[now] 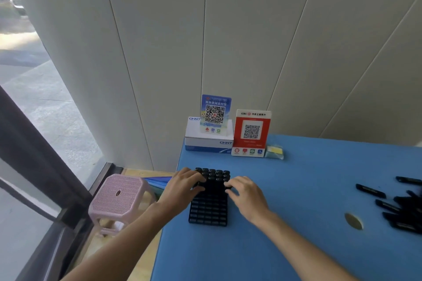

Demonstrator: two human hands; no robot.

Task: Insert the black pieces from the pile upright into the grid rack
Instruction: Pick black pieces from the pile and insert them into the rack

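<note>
A black grid rack [208, 211] lies on the blue table [296, 223] near its left edge. Several black pieces [215, 174] stand upright in its far rows; the near rows are empty slots. My left hand [182, 186] rests at the rack's left side with curled fingers touching the upright pieces. My right hand [245, 194] is at the rack's right side, fingertips on pieces in the nearest filled row. Whether either hand pinches a piece is hidden by the fingers. The pile of loose black pieces [402, 207] lies at the table's far right.
A white CHNT box [209, 140] with a blue QR sign [215, 113], a red QR sign [251, 133] and a small packet [275, 151] stand along the wall. A round hole [353, 221] is in the table. A pink stool [121, 196] stands left of the table.
</note>
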